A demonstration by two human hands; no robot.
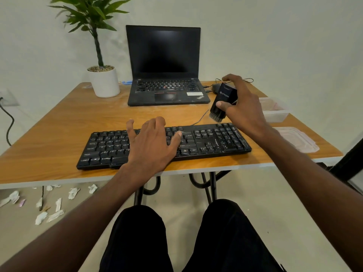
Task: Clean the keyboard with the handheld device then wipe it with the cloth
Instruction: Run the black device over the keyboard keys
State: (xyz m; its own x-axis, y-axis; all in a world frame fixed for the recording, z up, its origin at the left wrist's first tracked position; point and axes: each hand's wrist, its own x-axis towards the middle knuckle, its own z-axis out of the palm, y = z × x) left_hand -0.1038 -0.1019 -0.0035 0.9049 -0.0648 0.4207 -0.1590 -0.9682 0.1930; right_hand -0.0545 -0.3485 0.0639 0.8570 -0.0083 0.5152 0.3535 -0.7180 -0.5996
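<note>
While my left hand point(151, 142) lies flat with fingers spread on the middle of the black keyboard point(216, 142), my right hand point(242, 103) grips the black handheld device point(224, 99), thumb across its front, brush end down, just above the keyboard's edge at one o'clock. Behind sits a laptop point(165, 65) at twelve o'clock on the wooden table point(59, 124).
</note>
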